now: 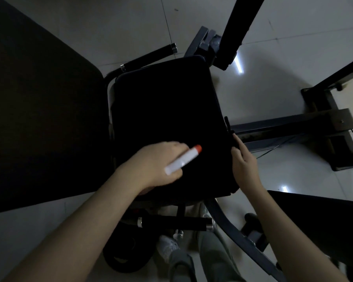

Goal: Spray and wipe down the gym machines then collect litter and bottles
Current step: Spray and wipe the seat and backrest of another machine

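Below the head camera, I see a black padded machine seat (pixel 165 110) filling the centre of the view, with a larger black back pad (pixel 39 110) to its left and pale glossy floor tiles (pixel 110 23) around it. My left hand (pixel 159 161) hovers over the near part of the seat, fingers curled round a slim white cylindrical spray bottle with an orange-red cap (pixel 182 159). The cap points away from me and to the right, and both bottle and hand are blurred. My right hand (pixel 245 165) lies at the seat's right edge, its fingers fairly straight against a thin black strip (pixel 229 129) that stands along that edge. I cannot tell whether it pinches the strip or only touches it. One black cylindrical grip with chrome ends (pixel 149 58) lies beyond the seat, and another (pixel 173 222) lies nearer me. A white shoe (pixel 167 249) and grey trouser legs (pixel 212 257) show at the bottom.
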A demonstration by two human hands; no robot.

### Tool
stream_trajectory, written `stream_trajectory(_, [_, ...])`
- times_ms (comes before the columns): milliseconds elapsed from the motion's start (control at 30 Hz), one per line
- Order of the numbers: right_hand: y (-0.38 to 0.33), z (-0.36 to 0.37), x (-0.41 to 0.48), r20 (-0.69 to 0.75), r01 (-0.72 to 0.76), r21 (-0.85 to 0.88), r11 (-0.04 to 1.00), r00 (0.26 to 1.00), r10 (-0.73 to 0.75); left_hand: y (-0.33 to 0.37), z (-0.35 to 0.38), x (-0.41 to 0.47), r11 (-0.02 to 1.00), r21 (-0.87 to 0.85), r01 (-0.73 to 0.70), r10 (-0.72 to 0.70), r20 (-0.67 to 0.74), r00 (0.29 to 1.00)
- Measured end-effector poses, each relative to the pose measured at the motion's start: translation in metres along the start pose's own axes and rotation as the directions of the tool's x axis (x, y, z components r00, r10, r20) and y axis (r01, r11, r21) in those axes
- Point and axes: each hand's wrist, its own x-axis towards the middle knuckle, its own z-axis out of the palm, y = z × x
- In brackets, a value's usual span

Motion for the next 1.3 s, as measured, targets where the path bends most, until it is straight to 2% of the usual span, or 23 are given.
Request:
stream_trajectory(67, [0.004, -0.006, 0.010, 0.029, -0.100, 0.116, 0.988, 0.995, 0.097, 0.012, 0.013, 0.002, 0.993, 0.104, -0.052, 0.041, 0.104, 0.994])
stream_trajectory(133, [0.009, -0.010, 0.017, 0.077, -0.174, 0.145, 0.974, 0.983, 0.164, 0.017, 0.029, 0.004, 0.985, 0.152, -0.084, 0.061, 0.150, 0.987])
stream_trajectory(267, [0.014, -0.013, 0.026, 0.103, -0.274, 0.191, 0.943, 0.960, 0.259, 0.017, 0.043, 0.014, 0.982, 0.184, -0.051, 0.021, 0.161, 0.987])
stream_trajectory(467, [0.021, -0.014, 0.033, 0.099, -0.307, 0.214, 0.927, 0.951, 0.292, 0.025, 0.026, 0.027, 0.980, 0.189, 0.055, -0.083, 0.146, 0.986])
stream_trajectory(633, [0.025, -0.018, 0.037, 0.106, -0.320, 0.233, 0.918, 0.947, 0.303, 0.013, 0.013, 0.043, 0.980, 0.120, 0.159, -0.164, 0.028, 0.986])
stream_trajectory(900, [0.023, -0.021, 0.044, 0.084, -0.303, 0.222, 0.927, 0.953, 0.292, -0.005, -0.014, 0.072, 0.955, -0.109, 0.274, -0.282, -0.065, 0.957])
stream_trajectory(1133, [0.019, -0.023, 0.047, 0.123, -0.316, 0.235, 0.919, 0.948, 0.294, -0.008, -0.035, 0.087, 0.920, -0.125, 0.372, -0.389, -0.160, 0.907])
stream_trajectory(1300, [0.017, -0.021, 0.051, 0.145, -0.306, 0.218, 0.926, 0.949, 0.280, -0.012, -0.044, 0.097, 0.918, -0.151, 0.366, -0.390, -0.182, 0.903])
